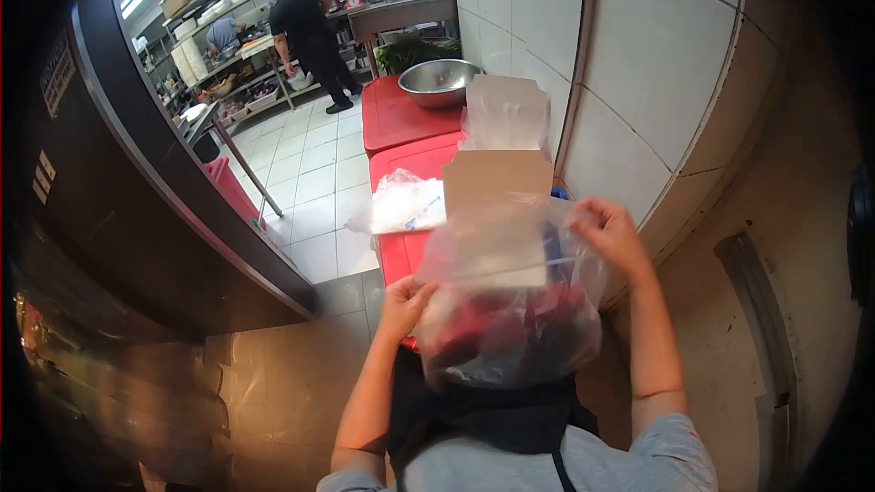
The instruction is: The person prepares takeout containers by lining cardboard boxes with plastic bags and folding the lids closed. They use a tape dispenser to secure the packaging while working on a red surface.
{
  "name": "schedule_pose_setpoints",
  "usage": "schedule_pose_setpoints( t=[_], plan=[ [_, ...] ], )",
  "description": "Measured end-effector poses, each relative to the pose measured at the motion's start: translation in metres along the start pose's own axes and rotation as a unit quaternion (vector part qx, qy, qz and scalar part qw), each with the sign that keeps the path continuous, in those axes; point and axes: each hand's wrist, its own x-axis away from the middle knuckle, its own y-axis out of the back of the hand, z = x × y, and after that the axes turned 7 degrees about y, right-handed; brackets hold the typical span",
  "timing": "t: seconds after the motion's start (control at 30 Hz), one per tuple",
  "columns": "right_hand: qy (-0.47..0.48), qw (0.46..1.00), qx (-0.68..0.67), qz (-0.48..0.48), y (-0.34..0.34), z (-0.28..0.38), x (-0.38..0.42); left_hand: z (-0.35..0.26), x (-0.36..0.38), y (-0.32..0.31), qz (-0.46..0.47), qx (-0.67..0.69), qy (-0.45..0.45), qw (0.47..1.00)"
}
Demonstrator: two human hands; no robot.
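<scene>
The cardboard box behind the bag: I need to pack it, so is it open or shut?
Open: the cardboard box has its top flap raised, with clear plastic standing out of it.

Clear glossy plastic bag, matt cardboard box, shiny metal bowl.

No text, brand or number can be read anywhere in this view. The dark panel on the left carries pale stickers near its far upper edge and two smaller ones lower down, but the print on them is too small and blurred to make out. The cardboard box on the red bins at the centre shows only a plain brown face. The clear plastic bag in the near foreground bears no legible marking either.
</scene>
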Motion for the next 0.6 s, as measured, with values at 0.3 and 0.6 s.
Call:
schedule_pose_setpoints(
  t=[0.3, 0.6],
  plan=[
    [0.178, 0.928, 0.027, -0.325, 0.031, 0.033, -0.070, 0.069, 0.016, -0.022, -0.284, 0.129, -0.046, 0.949],
    [-0.167, 0.898, -0.372, -0.161, -0.106, -0.045, 0.099, 0.088, 0.039, -0.069, -0.330, 0.229, 0.024, 0.916]
  ],
)
